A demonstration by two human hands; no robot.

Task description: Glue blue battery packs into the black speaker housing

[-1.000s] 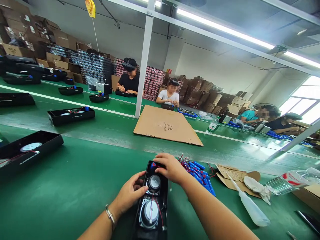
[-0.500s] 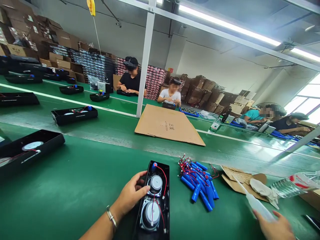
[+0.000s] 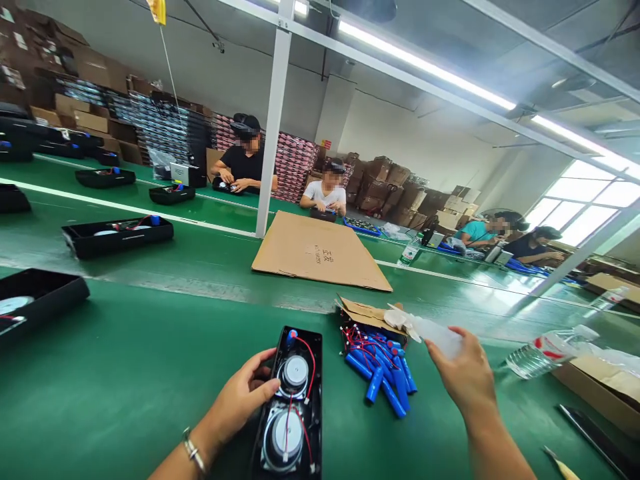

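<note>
The black speaker housing (image 3: 290,407) lies open-side up on the green bench (image 3: 125,373), directly before the person, with two round speaker drivers (image 3: 294,371) seated in it and red wires running over them to a blue cell at its far end. The left hand (image 3: 240,400) rests against the housing's left edge, fingers curled loosely on the rim beside the upper driver; a bracelet sits at that wrist. The right hand (image 3: 465,377) is raised to the right of the housing, its grip closed around a translucent squeeze bottle (image 3: 430,330) whose nozzle points leftward. Just right of the housing lies a heap of blue battery cells (image 3: 383,370) with red leads, a torn cardboard scrap (image 3: 363,312) touching its far side. Beyond the housing lies a flat cardboard sheet (image 3: 320,257). Further right of the housing, a plastic water bottle (image 3: 545,350) lies on its side. Left of the housing sit other black housings (image 3: 117,235).
</note>
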